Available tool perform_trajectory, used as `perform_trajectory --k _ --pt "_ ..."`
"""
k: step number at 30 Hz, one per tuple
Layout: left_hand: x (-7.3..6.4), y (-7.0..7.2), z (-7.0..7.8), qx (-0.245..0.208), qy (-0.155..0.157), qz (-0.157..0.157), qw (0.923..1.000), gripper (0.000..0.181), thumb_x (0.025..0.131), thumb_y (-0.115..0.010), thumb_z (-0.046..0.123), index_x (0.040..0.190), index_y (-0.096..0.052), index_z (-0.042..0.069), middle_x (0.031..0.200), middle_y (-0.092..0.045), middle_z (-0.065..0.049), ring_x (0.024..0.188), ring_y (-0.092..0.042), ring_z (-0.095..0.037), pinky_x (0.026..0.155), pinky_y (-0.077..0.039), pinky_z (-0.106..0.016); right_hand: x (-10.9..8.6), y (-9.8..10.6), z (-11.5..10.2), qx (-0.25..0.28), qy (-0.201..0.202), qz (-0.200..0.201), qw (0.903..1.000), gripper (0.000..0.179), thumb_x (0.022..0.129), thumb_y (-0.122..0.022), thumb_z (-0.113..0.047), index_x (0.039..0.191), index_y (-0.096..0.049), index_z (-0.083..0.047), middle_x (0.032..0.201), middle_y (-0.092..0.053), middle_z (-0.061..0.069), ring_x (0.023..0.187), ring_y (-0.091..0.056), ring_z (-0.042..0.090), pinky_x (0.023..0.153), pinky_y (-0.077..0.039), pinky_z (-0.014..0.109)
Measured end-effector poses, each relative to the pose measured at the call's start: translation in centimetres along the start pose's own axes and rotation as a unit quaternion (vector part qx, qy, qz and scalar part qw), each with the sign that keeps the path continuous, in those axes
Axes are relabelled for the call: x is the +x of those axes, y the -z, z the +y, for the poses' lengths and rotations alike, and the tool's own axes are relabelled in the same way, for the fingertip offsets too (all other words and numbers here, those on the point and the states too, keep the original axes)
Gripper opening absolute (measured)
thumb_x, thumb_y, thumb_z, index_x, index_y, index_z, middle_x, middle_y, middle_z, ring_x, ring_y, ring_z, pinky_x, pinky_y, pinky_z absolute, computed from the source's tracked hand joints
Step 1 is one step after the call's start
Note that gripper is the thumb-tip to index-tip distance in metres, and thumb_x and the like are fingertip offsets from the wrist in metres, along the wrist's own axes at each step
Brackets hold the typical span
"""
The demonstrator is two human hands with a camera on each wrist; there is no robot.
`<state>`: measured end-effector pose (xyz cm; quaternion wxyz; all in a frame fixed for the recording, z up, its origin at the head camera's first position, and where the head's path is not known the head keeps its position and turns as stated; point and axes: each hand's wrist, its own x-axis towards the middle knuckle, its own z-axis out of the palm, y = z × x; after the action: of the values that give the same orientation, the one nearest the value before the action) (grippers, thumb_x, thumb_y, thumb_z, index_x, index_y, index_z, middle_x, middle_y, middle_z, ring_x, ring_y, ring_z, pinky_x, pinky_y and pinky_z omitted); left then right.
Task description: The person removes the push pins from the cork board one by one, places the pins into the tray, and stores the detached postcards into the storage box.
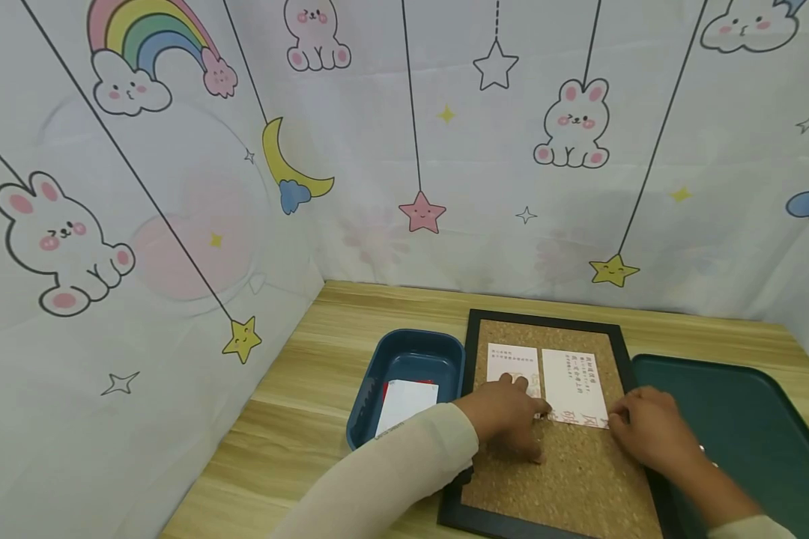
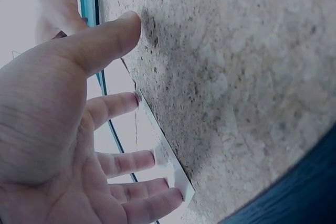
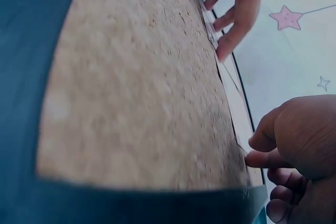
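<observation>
Two white cards with printed writing lie side by side on a black-framed cork board (image 1: 559, 486). My left hand (image 1: 508, 412) rests its fairly straight fingers on the lower part of the left card (image 1: 512, 361). One fingertip reaches the lower left corner of the right card (image 1: 569, 378). In the left wrist view, the fingertips (image 2: 144, 161) touch the card edge while the thumb stands apart, over the cork. My right hand (image 1: 657, 430) pinches the right card's lower right corner between thumb and forefinger (image 3: 262, 158). The hand partly hides the left card.
A blue tray (image 1: 360, 404) stands left of the board, holding white paper (image 1: 404, 404) over something red. To the right, a dark green tray (image 1: 735, 412) has small white bits near my right wrist. A printed fabric backdrop (image 1: 377, 135) closes off the back and left.
</observation>
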<state>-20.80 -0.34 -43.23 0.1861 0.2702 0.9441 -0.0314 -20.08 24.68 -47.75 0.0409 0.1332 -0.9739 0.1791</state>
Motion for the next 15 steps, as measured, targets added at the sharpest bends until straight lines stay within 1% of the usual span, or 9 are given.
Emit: perform_trajectory --k 3,5,8,10,12,15 --pt "0.0 0.0 0.0 0.002 0.000 -0.001 1.0000 0.071 0.080 -0.074 0.069 0.145 -0.051 0.052 0.132 -0.052 0.009 0.118 -0.046 -0.015 0.091 -0.048 -0.036 0.2 -0.3 -0.5 0.004 -0.014 0.008 0.9999 0.012 0.088 -0.069 -0.010 0.089 -0.074 0.001 0.104 -0.062 0.025 0.107 -0.051 0.051 0.090 -0.038 0.064" --pt "0.1 0.0 0.1 0.002 0.001 -0.001 1.0000 0.071 0.080 -0.074 0.070 0.145 -0.051 0.052 0.132 -0.052 0.009 0.118 -0.046 -0.015 0.092 -0.048 -0.036 0.4 -0.3 -0.9 0.012 -0.019 0.008 0.9997 0.013 0.088 -0.070 -0.010 0.089 -0.074 0.002 0.104 -0.062 0.026 0.109 -0.049 0.052 0.092 -0.036 0.065" --pt "0.1 0.0 0.1 0.002 0.005 -0.001 1.0000 0.070 0.080 -0.075 0.069 0.144 -0.051 0.053 0.132 -0.052 0.010 0.119 -0.046 -0.015 0.093 -0.048 -0.037 0.6 -0.2 -1.3 0.019 -0.027 0.007 0.9994 0.014 0.087 -0.069 -0.010 0.088 -0.074 0.003 0.106 -0.061 0.028 0.111 -0.048 0.052 0.092 -0.036 0.064" --pt "0.1 0.0 0.1 0.005 0.005 0.000 1.0000 0.070 0.080 -0.074 0.069 0.144 -0.051 0.053 0.133 -0.052 0.010 0.119 -0.046 -0.014 0.094 -0.047 -0.037 0.8 -0.2 -1.5 0.024 -0.037 0.007 0.9990 0.013 0.087 -0.069 -0.010 0.086 -0.074 0.001 0.107 -0.060 0.030 0.110 -0.046 0.053 0.090 -0.037 0.064" --pt "0.1 0.1 0.0 0.006 0.005 0.000 1.0000 0.070 0.080 -0.074 0.069 0.144 -0.051 0.053 0.133 -0.052 0.010 0.120 -0.046 -0.014 0.094 -0.047 -0.037 0.9 -0.3 -1.6 0.027 -0.043 0.012 0.9986 0.013 0.087 -0.068 -0.010 0.082 -0.074 0.000 0.106 -0.061 0.031 0.110 -0.046 0.054 0.090 -0.036 0.064" --pt "0.0 0.1 0.0 0.005 0.008 -0.001 1.0000 0.070 0.080 -0.075 0.069 0.144 -0.051 0.053 0.133 -0.052 0.011 0.120 -0.046 -0.014 0.095 -0.047 -0.037 1.1 -0.6 -1.6 0.031 -0.044 0.018 0.9984 0.014 0.085 -0.067 -0.010 0.076 -0.073 -0.001 0.096 -0.064 0.026 0.108 -0.047 0.050 0.094 -0.030 0.064"
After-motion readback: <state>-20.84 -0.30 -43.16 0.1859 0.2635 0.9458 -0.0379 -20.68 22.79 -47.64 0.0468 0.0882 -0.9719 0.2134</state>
